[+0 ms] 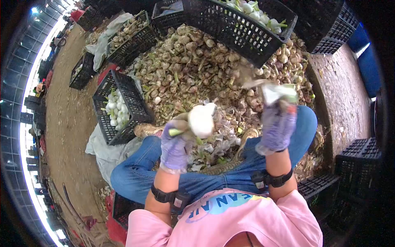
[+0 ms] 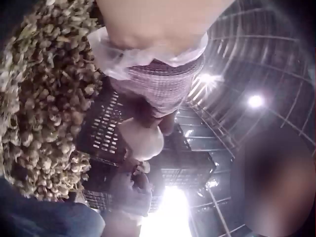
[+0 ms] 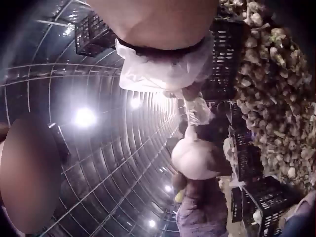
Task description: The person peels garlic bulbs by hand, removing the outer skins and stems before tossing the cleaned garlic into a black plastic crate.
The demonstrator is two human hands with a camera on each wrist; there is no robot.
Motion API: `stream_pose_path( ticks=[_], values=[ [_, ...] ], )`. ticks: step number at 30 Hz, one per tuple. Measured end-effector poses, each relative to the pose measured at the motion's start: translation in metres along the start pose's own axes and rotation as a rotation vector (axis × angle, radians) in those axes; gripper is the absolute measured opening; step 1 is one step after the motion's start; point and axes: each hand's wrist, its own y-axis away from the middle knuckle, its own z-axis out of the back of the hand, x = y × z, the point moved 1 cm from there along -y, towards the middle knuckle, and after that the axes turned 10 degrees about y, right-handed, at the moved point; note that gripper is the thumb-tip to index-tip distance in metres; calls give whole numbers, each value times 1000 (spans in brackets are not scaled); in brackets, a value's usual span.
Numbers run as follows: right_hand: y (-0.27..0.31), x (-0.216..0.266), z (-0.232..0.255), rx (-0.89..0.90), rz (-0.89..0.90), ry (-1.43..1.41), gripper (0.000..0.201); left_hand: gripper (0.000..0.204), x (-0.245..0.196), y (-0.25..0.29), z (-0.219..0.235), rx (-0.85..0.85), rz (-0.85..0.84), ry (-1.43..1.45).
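Observation:
My gloved left hand [image 1: 175, 144] grips a white, peeled garlic bulb [image 1: 200, 120], its green stem end [image 1: 175, 132] poking out beside the fingers. The bulb [image 2: 143, 139] shows up pale and smooth in the left wrist view. To the right, my gloved right hand [image 1: 275, 128] is blurred by motion and holds a strip of whitish-green garlic skin [image 1: 279, 94]. A small orange-red spot shows by its fingers. In the right wrist view a thin pale strip [image 3: 197, 110] hangs between the right hand [image 3: 165, 71] and the bulb [image 3: 196, 158].
A large heap of unpeeled garlic [image 1: 185, 61] lies ahead, with loose skins [image 1: 216, 150] between the legs. White bulbs fill a black crate [image 1: 142, 109] at left and another crate [image 1: 230, 31] on the heap. More black crates [image 1: 358, 164] stand at right.

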Motion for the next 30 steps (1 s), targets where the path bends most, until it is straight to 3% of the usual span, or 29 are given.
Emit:
stream_pose_path(
  ticks=[1,3,5,7,9,11,13,15,17,18,19,21,22,24,25,26,29,30],
  values=[
    [-2,10,1,26,65,-8,35,29,0,2,-3,-127,18,113],
    [5,16,7,-36,23,74,42,40,1,1,3,-203,70,173],
    [19,19,-15,416,-265,724,49,48,1,0,-1,-250,147,204],
    [30,0,-17,675,231,1138,55,55,5,0,-2,-295,222,235],
    [38,-13,-27,704,410,1236,57,55,12,2,0,-230,357,505],
    [49,-24,-28,748,434,1170,57,54,18,6,-1,-231,355,437],
    [49,-30,-28,808,484,1081,42,51,22,12,9,-196,521,608],
    [41,-26,-24,948,449,1050,28,50,21,8,15,-232,541,549],
    [38,-31,-6,749,31,819,20,50,19,4,28,-279,602,348],
    [32,-21,-15,496,-288,313,21,46,20,6,49,-249,634,377],
    [15,-18,-11,504,-210,138,22,46,20,7,48,-250,635,378],
    [7,-9,-10,278,-339,300,26,47,18,7,41,-432,553,378],
    [9,-12,-11,278,-339,300,26,47,16,7,32,-527,530,309],
    [23,-23,-22,781,348,1076,40,47,18,7,33,-454,535,397],
    [31,-30,-23,869,474,1134,53,48,19,7,34,-377,542,484],
    [36,-34,-24,902,465,1111,53,46,20,8,37,-213,601,630],
    [41,-45,-21,926,437,1062,49,45,29,7,39,-351,635,464],
    [37,-44,-19,1034,480,1079,45,45,28,6,38,-316,625,393]
  ],
)
